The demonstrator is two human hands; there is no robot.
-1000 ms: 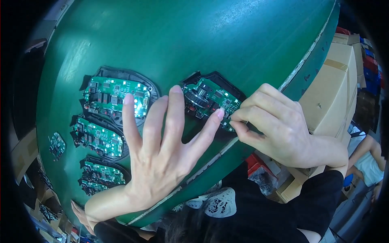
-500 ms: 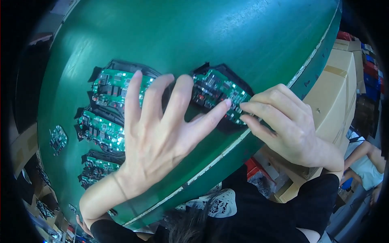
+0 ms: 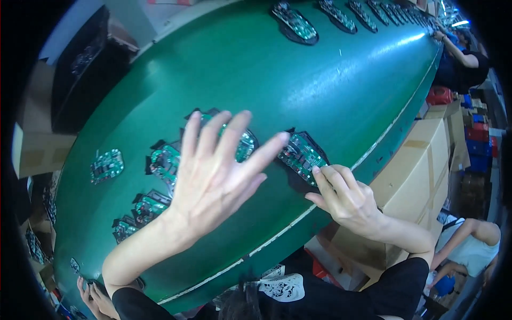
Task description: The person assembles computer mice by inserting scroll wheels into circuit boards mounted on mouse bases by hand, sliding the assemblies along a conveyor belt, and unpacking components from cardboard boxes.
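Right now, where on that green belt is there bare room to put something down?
The widest free patch is mid-belt, between the far board row and the boards near the hands. A smaller bare strip lies along the near edge, below the left hand. The boards around the left hand and right hand are crowded.

A green circuit board (image 3: 302, 156) in a black carrier is pressed by the right hand (image 3: 346, 198) near the front edge of the green conveyor belt (image 3: 298, 80). The left hand (image 3: 213, 176) is spread open just left of that board, above further boards (image 3: 165, 162). Cardboard boxes (image 3: 421, 165) are stacked right of it.
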